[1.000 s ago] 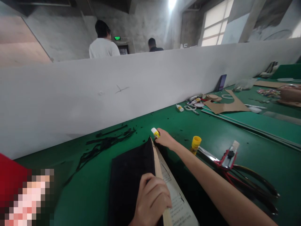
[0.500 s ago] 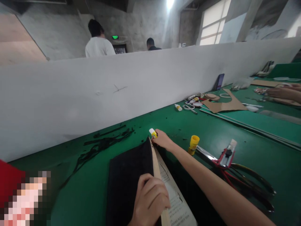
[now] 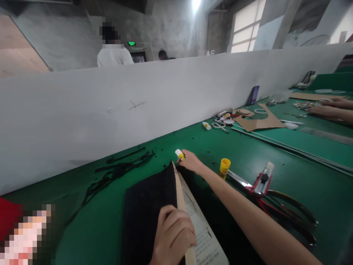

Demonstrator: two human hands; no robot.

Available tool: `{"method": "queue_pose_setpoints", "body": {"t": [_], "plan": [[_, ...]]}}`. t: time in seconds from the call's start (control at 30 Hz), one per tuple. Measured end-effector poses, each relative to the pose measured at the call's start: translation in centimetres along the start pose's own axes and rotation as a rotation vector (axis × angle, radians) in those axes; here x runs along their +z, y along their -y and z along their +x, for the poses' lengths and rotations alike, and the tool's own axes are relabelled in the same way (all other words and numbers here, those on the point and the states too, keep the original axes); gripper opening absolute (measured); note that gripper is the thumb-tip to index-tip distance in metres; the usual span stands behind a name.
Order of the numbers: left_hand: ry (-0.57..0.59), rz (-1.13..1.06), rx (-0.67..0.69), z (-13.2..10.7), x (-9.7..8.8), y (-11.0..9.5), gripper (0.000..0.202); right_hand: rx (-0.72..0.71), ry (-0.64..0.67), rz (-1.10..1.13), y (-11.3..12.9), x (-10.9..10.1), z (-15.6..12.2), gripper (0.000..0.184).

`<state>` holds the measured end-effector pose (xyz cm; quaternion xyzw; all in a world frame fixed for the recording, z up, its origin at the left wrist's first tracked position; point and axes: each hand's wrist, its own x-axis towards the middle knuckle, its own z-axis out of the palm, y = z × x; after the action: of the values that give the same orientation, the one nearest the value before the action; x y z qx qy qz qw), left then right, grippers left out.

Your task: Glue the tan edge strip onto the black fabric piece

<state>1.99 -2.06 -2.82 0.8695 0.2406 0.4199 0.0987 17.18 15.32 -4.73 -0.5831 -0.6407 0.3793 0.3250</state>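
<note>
1. A black cloth [image 3: 147, 217] with a card strip [image 3: 179, 202] along its edge is being pinned to the green table [image 3: 110, 221] by the left hand [image 3: 173, 239], fingers curled and pressed down, likely so the edge lies steady.
2. A small glue bottle [image 3: 179, 154] is being pinched in the right hand [image 3: 190, 163] at the strip's far end, nozzle toward the edge.
3. A yellow cap [image 3: 224, 167], a knife [image 3: 263, 179] and scissors [image 3: 289, 213] are being kept just beside the right arm, within reach.
4. Black scraps [image 3: 118, 169] are being left near the white wall [image 3: 110, 110].

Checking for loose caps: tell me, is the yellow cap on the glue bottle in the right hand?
No, the yellow cap stands alone on the green mat, beside the right hand.
</note>
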Motion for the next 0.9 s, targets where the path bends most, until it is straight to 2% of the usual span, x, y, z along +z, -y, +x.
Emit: {"method": "queue_pose_setpoints", "body": {"t": [0.17,0.33,0.63,0.9], "plan": [[-0.027,-0.001,0.015,0.0,0.1,-0.1,0.038,0.115,0.099,0.006,0.4,-0.9,-0.2,0.016],[0.002,0.008,0.028,0.1,-0.1,0.0,0.036,0.141,0.196,-0.052,0.9,-1.3,-0.6,0.013],[0.017,0.006,0.005,0.0,-0.2,0.0,0.035,0.117,0.117,-0.183,0.4,-0.6,-0.3,0.028],[0.016,0.008,-0.007,-0.1,0.0,-0.1,0.033,0.065,0.076,-0.314,0.0,-0.2,-0.1,0.031]]}}
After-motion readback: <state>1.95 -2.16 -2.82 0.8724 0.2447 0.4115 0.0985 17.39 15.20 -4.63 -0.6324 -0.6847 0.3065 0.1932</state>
